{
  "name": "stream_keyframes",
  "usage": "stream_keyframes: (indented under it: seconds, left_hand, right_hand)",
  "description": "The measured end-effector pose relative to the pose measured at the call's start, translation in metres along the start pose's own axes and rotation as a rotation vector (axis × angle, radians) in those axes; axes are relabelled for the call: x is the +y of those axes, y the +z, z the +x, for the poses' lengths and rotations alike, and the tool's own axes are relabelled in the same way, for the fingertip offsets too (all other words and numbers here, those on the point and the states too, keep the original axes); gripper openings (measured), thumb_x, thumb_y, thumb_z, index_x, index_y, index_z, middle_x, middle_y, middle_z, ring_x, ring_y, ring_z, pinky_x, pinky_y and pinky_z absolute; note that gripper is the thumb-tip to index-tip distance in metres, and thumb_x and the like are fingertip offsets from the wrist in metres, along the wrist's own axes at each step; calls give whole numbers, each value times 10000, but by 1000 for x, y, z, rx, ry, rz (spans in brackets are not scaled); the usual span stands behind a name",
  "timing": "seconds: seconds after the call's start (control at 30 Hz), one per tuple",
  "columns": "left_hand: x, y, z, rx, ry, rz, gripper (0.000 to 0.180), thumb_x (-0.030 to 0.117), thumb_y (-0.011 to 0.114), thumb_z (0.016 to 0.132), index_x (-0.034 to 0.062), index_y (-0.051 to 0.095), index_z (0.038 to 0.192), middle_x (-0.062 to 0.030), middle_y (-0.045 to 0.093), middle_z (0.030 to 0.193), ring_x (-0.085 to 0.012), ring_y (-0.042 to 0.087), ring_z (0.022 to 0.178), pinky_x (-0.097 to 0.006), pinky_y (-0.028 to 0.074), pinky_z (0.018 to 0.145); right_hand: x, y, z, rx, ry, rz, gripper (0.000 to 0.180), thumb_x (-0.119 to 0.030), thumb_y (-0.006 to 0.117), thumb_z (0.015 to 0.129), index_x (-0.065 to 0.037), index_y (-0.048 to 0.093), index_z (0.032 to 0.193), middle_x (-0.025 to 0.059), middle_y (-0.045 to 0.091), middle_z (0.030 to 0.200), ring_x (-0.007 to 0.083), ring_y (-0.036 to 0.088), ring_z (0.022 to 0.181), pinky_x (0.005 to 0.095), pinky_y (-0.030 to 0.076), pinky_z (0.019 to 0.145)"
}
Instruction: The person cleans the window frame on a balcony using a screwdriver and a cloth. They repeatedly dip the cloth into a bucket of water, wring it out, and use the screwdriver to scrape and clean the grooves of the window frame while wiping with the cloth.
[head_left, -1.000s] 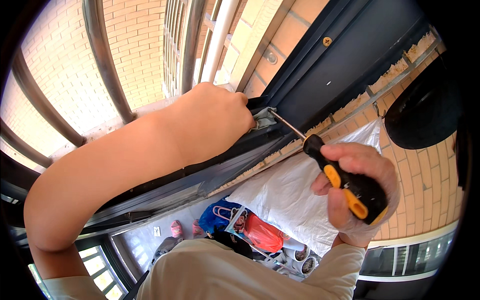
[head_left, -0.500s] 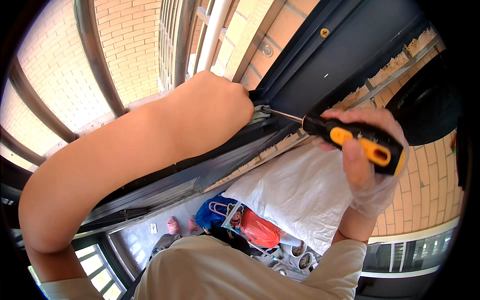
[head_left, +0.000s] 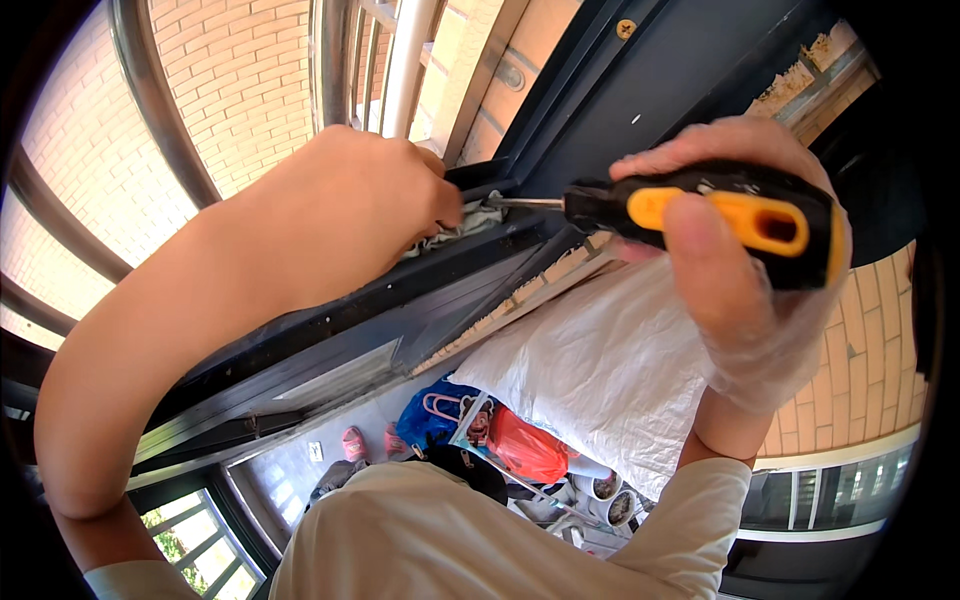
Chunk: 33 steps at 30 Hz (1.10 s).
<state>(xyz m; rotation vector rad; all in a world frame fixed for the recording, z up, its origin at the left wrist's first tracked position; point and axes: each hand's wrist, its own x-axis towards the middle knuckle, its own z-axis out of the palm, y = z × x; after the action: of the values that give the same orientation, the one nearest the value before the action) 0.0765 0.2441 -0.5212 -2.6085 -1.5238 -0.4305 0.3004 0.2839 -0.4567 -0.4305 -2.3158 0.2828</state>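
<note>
My right hand [head_left: 735, 260], in a thin clear plastic glove, is wrapped round the black-and-yellow handle of a screwdriver [head_left: 700, 210], with the thumb along its yellow part. The shaft points left, and its tip meets a crumpled grey-green cloth [head_left: 465, 228] in the corner of the dark window-frame track [head_left: 375, 285]. Just left of that tip, my left hand [head_left: 385, 190] is closed over the cloth, back of the hand up. Its fingertips are mostly hidden, and the cloth shows below and beside them.
Metal bars [head_left: 165, 100] stand beyond the frame on the left. A whitish sheet [head_left: 590, 370] covers something below right. Down on the floor are a red bag [head_left: 528, 448], a blue bag [head_left: 425, 415], pots [head_left: 620, 508] and pink slippers [head_left: 353, 443]. An upright dark frame [head_left: 680, 90] rises ahead.
My left hand has drawn back left from the corner, baring more of the cloth. The screwdriver has shifted left and levelled out, its tip still at the cloth. The view has shifted slightly.
</note>
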Motion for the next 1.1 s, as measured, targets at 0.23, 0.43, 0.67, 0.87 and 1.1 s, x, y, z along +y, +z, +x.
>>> stream_keyframes:
  seconds: [0.23, 0.43, 0.67, 0.87, 1.1]
  left_hand:
    - [5, -12, 3, -6, -124, -201, 173, 38, 606, 792, 14, 620, 962, -134, 576, 871, -294, 601, 781, -361, 488, 678]
    - [3, -6, 4, -13, -42, -51, 241, 25, 570, 799, 43, 630, 1032, -139, 559, 836, -294, 604, 744, -363, 488, 670]
    - [11, 2, 20, -65, -16, 104, 356, 19, 525, 760, 76, 626, 1096, -149, 553, 839, -315, 611, 740, -383, 491, 685]
    - [5, 17, 31, -100, 14, -6, 342, 38, 519, 787, 99, 628, 1106, -143, 573, 844, -310, 611, 738, -375, 491, 678]
    - [10, 6, 26, 109, -47, -44, 191, 92, 571, 795, 78, 664, 962, -113, 603, 830, -300, 613, 760, -379, 502, 699]
  right_hand:
    - [6, -23, -3, -21, 17, 43, 347, -288, 590, 796, 8, 540, 970, 187, 637, 826, 240, 665, 671, 263, 556, 569]
    - [7, -12, 1, 6, -62, 32, 335, -217, 642, 735, -5, 562, 982, 111, 604, 809, 233, 668, 727, 266, 565, 599]
    - [-6, -15, 3, 13, 77, 6, 296, -196, 642, 723, -15, 575, 946, 106, 599, 821, 204, 661, 732, 257, 563, 605]
    - [-6, -9, 1, 22, 146, 19, 323, -205, 658, 707, -10, 574, 951, 98, 584, 854, 203, 654, 775, 269, 567, 611]
    - [1, -21, -1, -12, 50, -27, 273, -117, 662, 711, -12, 580, 950, 107, 583, 888, 211, 652, 778, 241, 559, 613]
